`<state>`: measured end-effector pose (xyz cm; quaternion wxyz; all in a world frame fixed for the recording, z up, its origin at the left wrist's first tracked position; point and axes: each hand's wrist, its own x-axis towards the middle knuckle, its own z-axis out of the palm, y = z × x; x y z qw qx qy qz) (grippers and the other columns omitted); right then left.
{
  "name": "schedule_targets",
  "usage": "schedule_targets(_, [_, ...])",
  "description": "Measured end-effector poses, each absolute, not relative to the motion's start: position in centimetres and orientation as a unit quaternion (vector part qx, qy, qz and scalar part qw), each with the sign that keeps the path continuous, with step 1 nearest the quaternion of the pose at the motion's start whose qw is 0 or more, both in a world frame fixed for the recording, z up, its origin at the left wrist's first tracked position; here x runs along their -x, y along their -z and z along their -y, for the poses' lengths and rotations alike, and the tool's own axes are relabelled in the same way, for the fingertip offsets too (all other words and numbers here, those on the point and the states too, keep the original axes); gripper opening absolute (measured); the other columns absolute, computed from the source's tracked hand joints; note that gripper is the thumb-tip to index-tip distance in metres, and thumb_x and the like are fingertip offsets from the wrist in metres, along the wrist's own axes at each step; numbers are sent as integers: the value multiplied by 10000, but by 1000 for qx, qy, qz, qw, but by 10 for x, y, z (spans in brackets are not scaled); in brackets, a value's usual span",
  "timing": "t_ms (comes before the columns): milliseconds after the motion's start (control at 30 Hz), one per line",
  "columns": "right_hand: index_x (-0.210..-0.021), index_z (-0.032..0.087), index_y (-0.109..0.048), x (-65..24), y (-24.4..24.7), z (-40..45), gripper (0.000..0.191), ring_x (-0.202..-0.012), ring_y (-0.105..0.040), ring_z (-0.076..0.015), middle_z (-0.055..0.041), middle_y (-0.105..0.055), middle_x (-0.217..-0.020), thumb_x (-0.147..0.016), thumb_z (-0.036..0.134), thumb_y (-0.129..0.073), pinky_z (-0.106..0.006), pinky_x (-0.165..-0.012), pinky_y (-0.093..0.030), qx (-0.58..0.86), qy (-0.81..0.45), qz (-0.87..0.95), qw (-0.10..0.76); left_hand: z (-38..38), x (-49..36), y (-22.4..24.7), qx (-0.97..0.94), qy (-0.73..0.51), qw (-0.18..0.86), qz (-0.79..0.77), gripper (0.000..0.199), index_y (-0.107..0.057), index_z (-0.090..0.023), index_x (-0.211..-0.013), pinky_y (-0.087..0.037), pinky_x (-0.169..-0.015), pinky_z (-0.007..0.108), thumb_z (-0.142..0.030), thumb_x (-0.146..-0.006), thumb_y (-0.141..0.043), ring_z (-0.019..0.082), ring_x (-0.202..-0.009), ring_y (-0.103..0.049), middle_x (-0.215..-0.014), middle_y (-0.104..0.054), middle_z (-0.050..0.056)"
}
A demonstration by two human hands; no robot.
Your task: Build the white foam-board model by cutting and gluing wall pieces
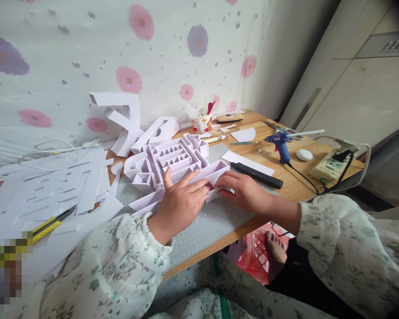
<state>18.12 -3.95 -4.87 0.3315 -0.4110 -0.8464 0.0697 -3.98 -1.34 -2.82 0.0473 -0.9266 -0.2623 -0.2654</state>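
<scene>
A white paperboard structure [156, 157] with upright walls and several compartments lies on the grey cutting mat [199, 241]. My left hand [181, 199] rests over its near side, fingers spread and touching the walls. At the near right end of the structure, my right hand [242, 190] has its fingers bent around the end of a long white wall; the fingertips are partly hidden. A black stick-shaped tool [257, 175] lies just beyond the right hand, partly over a white strip [246, 160].
A blue glue gun [281, 148] stands on the right, near a white egg-shaped object [304, 154] and a power strip [332, 165]. Cut white sheets [53, 186] and a yellow utility knife [48, 229] lie left. A paper cup [201, 123] and white shapes [133, 117] stand behind.
</scene>
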Motion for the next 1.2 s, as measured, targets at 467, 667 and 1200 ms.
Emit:
schedule_targets(467, [-913,162,-620,-180,50,37,98,-800,-630,-172,-88,-654,-902,-909,129,-529,-294,-717,-527,394,-81,852,335,15,39,35,912,296,88,271,159,-680,-272,-962,-31,-1123,611,-220,-942,-531,245,-1253,-538,-1203,-701,-16])
schedule_targets(667, [-925,168,-621,-181,52,35,102,-819,-629,-181,-93,-661,-908,-915,129,-526,-299,-723,-522,388,-85,857,327,16,38,34,901,298,82,304,131,-707,-308,-950,-215,-995,519,-233,-893,-616,225,-1028,-596,-1013,-714,-5])
schedule_targets(1200, [-883,155,-617,-180,50,35,120,-771,-627,-175,-89,-673,-885,-897,88,-519,-290,-695,-511,384,-77,859,329,14,37,33,912,283,66,290,89,-676,-265,-903,-244,-818,420,-239,-921,-592,195,-825,-616,-764,-726,-44])
